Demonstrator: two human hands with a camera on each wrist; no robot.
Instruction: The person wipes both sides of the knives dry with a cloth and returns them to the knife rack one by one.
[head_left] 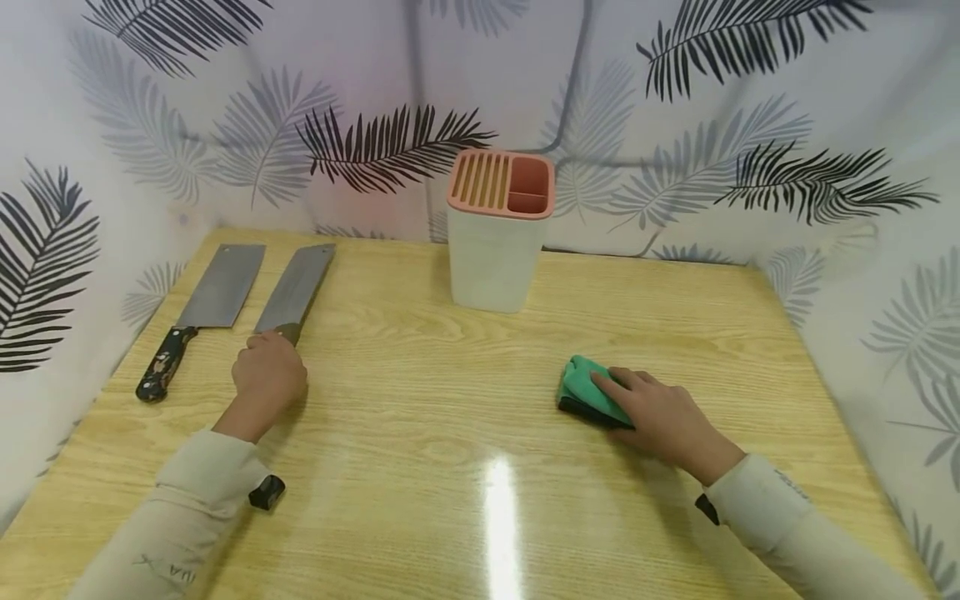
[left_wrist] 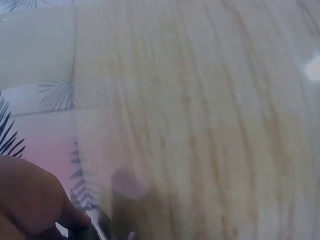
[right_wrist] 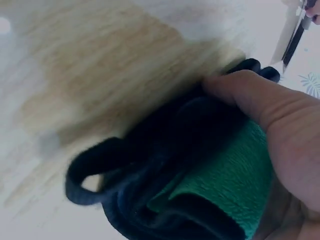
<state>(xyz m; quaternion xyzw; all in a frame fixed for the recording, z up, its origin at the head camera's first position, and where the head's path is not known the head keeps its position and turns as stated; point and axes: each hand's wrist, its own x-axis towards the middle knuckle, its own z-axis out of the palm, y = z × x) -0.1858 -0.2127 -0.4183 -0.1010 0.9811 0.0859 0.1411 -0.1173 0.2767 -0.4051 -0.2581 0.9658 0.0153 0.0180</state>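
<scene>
In the head view, my left hand grips the handle of a cleaver at the table's left. Its grey blade points away from me, and most of the handle is hidden in the fist. Only part of that hand shows in the left wrist view, at the lower left corner. On the right side, my right hand holds a folded green cloth low over the tabletop. The right wrist view shows the cloth's fuzzy green face, black edging and a black hanging loop, with the thumb across it.
A second cleaver with a dark patterned handle lies left of the held one. At the back middle stands a white knife holder with a pink slotted top. Leaf-printed curtains enclose the wooden table at the back and sides.
</scene>
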